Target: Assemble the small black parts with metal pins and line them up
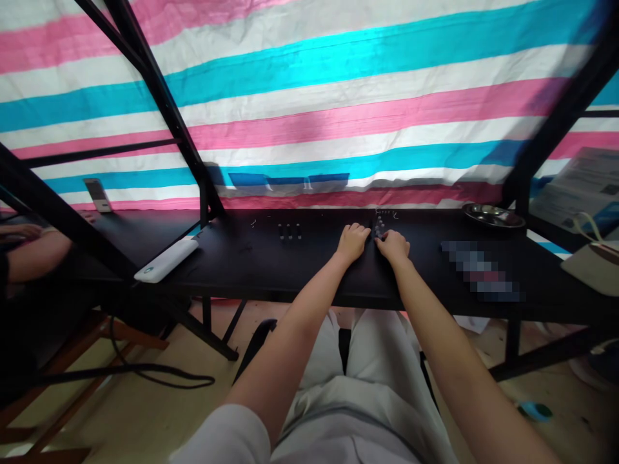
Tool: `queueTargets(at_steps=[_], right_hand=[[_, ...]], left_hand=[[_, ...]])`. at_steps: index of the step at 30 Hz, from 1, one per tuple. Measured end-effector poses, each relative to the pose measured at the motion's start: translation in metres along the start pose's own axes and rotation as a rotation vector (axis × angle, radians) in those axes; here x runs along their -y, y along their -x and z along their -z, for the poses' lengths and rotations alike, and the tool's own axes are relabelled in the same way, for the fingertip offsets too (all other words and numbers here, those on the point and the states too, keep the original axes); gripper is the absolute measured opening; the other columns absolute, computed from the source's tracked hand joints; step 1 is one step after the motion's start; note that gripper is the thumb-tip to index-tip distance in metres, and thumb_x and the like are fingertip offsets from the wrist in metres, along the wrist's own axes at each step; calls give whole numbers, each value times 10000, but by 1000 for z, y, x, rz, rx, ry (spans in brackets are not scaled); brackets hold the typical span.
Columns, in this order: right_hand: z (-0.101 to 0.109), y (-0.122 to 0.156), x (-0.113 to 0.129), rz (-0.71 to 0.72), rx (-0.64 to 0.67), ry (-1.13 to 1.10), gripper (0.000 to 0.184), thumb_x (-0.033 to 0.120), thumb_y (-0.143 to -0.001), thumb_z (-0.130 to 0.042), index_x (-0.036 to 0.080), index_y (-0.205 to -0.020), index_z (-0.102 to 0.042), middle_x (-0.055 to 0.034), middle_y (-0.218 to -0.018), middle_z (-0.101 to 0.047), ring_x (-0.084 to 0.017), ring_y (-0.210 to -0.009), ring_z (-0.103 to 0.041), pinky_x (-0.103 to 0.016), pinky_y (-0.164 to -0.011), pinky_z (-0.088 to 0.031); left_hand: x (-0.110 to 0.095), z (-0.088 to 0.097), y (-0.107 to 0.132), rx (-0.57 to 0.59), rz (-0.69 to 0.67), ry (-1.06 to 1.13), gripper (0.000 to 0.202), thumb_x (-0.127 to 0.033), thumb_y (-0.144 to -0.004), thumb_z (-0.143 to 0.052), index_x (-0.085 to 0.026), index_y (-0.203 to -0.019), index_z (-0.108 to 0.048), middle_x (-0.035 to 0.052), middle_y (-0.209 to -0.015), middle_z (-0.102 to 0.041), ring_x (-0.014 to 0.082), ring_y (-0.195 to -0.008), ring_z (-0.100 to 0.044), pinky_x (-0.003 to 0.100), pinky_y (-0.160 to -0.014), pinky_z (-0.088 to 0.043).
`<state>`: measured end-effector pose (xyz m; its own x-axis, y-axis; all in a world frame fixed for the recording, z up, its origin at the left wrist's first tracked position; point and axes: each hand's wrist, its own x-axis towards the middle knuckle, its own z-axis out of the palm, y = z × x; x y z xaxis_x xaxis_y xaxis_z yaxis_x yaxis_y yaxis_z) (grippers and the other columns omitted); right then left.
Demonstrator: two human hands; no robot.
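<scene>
My left hand (354, 242) rests low over the black table, its fingers bent and drawn together. Whatever it may hold is too small and dark to make out. Close on its right, my right hand (394, 247) has thumb and fingers pinched at the near end of a row of small greyish balls (380, 225). Whether it grips one of them is hidden by the fingers. Three short dark cylinders with pale ends (289, 232) stand or lie in a row to the left of my hands; their posture is hard to tell.
At the table's left lies a long white case (167, 260). A round metal dish (493, 216) sits at the back right, with a blurred-out flat item (483, 270) nearer me. Black frame bars (164, 109) rise at both sides. Another person's arm (41, 254) shows far left.
</scene>
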<state>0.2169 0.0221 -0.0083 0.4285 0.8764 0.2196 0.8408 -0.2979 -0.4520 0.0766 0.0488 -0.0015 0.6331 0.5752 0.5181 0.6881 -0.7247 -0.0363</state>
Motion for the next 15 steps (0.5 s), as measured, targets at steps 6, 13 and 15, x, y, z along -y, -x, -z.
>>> queueTargets(at_steps=[6, 13, 15], right_hand=[[-2, -5, 2, -17, 8, 13, 306, 394, -798, -546, 171, -995, -620, -138, -1061, -611, -266, -1013, -557, -396, -839, -391], [-3, -5, 2, -6, 0, 58, 239, 369, -814, -523, 197, -943, -628, -100, -1021, -634, -249, -960, -574, -363, -795, -391], [-1, -3, 2, 2, 5, 67, 222, 358, -823, -512, 201, -933, -624, -96, -1011, -636, -243, -947, -578, -358, -783, -393]], left_hand=[[2, 6, 6, -79, 58, 88, 220, -172, -882, -415, -170, -996, -604, 66, -933, -645, 203, -959, -506, 340, -802, -367], [5, 16, 16, -191, 191, 228, 177, -174, -862, -486, -177, -997, -600, 50, -971, -652, 186, -969, -522, 317, -832, -374], [6, 18, 17, -219, 230, 274, 173, -165, -856, -494, -176, -990, -602, 49, -970, -657, 184, -965, -526, 316, -837, -379]])
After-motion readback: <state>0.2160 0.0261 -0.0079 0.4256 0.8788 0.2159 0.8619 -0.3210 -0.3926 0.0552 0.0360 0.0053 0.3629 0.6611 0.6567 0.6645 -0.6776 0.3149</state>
